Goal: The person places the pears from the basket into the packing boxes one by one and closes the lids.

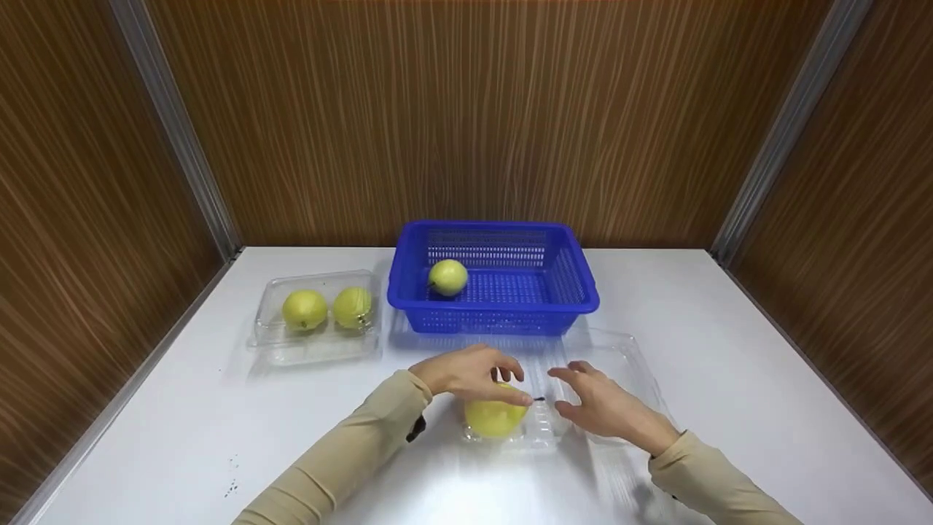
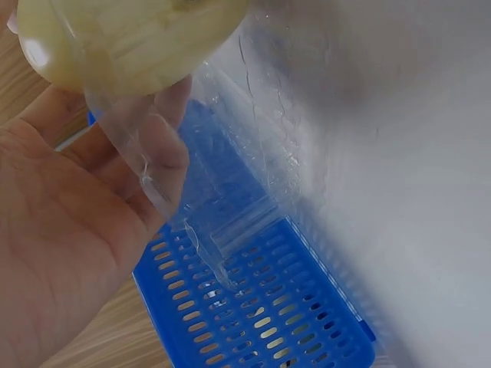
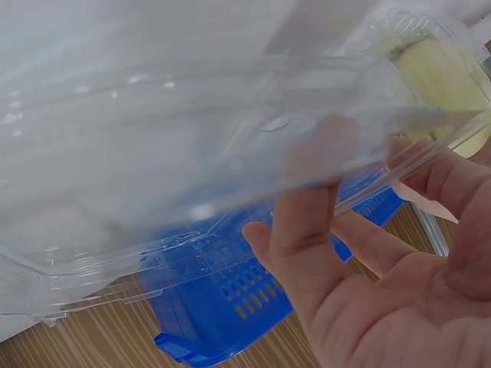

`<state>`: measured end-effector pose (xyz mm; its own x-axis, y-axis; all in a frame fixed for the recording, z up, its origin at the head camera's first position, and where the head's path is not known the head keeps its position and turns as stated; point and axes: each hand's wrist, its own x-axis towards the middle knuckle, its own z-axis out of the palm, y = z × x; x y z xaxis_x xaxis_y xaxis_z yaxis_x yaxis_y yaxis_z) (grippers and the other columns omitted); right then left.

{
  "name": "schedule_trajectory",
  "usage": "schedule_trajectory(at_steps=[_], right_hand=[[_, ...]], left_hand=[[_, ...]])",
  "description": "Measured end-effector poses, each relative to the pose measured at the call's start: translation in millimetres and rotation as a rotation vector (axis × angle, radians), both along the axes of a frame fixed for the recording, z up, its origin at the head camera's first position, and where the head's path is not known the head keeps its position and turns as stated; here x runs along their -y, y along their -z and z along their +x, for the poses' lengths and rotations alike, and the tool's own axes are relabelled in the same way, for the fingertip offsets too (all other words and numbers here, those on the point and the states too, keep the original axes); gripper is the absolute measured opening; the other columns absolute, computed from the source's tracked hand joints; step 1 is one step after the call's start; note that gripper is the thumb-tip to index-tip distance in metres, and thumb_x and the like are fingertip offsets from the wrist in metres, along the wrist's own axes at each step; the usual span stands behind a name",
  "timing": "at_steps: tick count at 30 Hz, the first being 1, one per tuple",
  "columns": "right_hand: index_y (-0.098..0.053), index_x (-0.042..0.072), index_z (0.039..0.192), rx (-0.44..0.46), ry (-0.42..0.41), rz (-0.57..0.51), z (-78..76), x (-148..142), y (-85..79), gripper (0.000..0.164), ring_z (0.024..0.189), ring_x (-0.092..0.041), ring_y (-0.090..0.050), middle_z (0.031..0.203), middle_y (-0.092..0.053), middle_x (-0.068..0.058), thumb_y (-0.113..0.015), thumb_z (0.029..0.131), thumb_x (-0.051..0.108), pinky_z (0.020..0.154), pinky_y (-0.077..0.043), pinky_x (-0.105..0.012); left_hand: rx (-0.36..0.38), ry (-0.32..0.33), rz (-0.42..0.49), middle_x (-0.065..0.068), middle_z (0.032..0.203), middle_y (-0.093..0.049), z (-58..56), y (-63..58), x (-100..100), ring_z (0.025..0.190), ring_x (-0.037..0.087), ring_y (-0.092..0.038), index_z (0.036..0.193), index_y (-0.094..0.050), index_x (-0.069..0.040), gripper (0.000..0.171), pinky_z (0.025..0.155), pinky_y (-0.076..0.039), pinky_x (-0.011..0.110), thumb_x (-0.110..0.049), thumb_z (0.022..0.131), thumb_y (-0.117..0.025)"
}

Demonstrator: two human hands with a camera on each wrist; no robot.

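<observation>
My left hand (image 1: 474, 375) is over a yellow-green fruit, perhaps an apple (image 1: 496, 419), its thumb across the upper side and its fingers loosely bent. In the left wrist view the fruit (image 2: 130, 42) lies against the fingers, partly behind clear plastic. It sits at the left of an opened clear plastic container (image 1: 543, 430), whose other half (image 1: 619, 364) spreads to the right. My right hand (image 1: 605, 405) hovers over that container with fingers apart and slightly bent. In the right wrist view, clear plastic (image 3: 192, 169) overlaps its fingertips.
Behind the hands stands a blue perforated basket (image 1: 496, 306) with one yellow-green fruit (image 1: 447, 278) in it. To the left is a closed clear container (image 1: 317, 354) holding two such fruits (image 1: 305, 310). Wood-patterned panels (image 1: 466, 117) enclose the white table (image 1: 182, 423).
</observation>
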<state>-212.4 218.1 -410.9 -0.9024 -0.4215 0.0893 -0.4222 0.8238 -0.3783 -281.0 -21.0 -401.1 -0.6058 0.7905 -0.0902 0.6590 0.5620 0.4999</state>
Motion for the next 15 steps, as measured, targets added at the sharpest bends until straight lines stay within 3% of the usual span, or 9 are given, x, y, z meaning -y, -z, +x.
schedule_trajectory(at_steps=[8, 15], right_hand=[[-0.057, -0.003, 0.129, 0.015, 0.021, 0.001, 0.0, 0, -1.2, 0.046, 0.116, -0.051, -0.055, 0.129, -0.054, -0.034, -0.068, 0.087, 0.012, 0.095, -0.047, -0.061], [-0.056, -0.003, 0.131, 0.032, 0.017, -0.017, -0.4, 0, 0.0, 0.047, 0.117, -0.050, -0.054, 0.131, -0.052, -0.034, -0.067, 0.088, 0.012, 0.097, -0.046, -0.060]], left_hand=[[-0.053, -0.031, 0.085, 0.001, 0.109, -0.070, -7.4, -7.5, 0, 0.094, 0.011, -0.063, 0.122, -0.068, -0.014, 0.061, 0.082, -0.051, 0.024, -0.063, 0.086, -0.060], [-0.122, -0.111, 0.200, -0.001, 0.099, -0.072, -20.6, -16.4, 5, 0.087, 0.009, -0.064, 0.111, -0.072, -0.014, 0.046, 0.078, -0.053, 0.022, -0.054, 0.090, -0.062]])
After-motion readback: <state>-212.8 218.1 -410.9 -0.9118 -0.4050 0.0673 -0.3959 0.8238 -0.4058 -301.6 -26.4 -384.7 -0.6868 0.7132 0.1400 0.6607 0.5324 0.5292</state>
